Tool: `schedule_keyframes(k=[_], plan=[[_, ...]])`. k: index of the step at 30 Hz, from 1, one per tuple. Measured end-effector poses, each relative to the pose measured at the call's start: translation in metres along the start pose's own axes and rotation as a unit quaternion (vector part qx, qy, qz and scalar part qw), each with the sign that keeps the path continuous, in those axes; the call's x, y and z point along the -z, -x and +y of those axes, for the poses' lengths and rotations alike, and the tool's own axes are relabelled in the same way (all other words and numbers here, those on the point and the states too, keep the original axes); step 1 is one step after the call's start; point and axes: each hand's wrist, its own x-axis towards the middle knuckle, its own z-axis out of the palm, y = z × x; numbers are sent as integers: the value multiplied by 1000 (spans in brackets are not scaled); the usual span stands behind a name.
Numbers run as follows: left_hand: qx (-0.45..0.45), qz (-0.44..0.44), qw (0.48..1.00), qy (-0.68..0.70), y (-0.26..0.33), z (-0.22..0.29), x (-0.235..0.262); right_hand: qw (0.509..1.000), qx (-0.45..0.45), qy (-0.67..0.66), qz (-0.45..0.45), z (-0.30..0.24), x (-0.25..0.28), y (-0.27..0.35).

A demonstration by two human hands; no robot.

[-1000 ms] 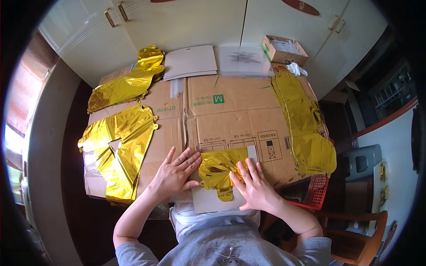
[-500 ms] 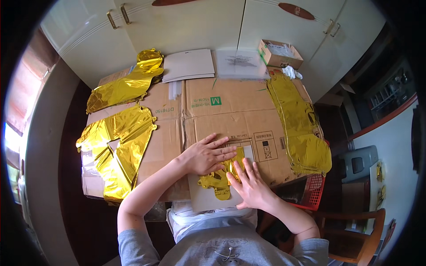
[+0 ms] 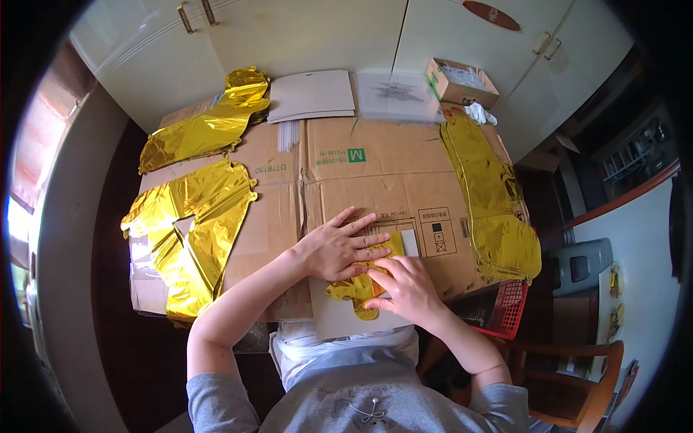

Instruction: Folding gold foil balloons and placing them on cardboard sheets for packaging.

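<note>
A small crumpled gold foil balloon [image 3: 355, 291] lies on a grey card sheet [image 3: 339, 317] at the near edge of the flattened cardboard [image 3: 390, 180] that covers the table. My left hand [image 3: 339, 247] lies flat on top of the foil with fingers spread, pointing right. My right hand [image 3: 408, 287] presses on the foil from the right, its fingertips meeting those of the left hand. Most of the small foil is hidden under both hands.
Large gold foil balloons lie at the left [image 3: 189, 232], back left [image 3: 206, 130] and right [image 3: 491, 202]. Grey card sheets [image 3: 314, 95], a clear plastic sleeve [image 3: 398, 94] and a small open box [image 3: 460, 83] sit at the back. A red basket [image 3: 509, 307] and wooden chair [image 3: 577, 375] stand on the right.
My left hand has moved right, from the foil's left edge onto its top. The right hand stayed pressing on the foil. The foil is now folded smaller.
</note>
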Motion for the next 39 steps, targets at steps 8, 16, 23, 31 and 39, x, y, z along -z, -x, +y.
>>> schedule_keyframes(k=[8,16,23,31,39], plan=[[-1,21,1000,9,3,-2,-5,999,-2,-36,14,-2,-7,0],[2,29,1000,10,3,0,-4,999,-21,-40,26,-2,-15,0],[-2,25,1000,4,4,-4,-6,996,-46,-35,63,-2,-17,-14],[-4,31,999,13,3,-5,-9,993,78,43,84,-2,-9,-34],[-7,37,999,19,4,-5,-8,994,77,-22,77,5,-5,-35]])
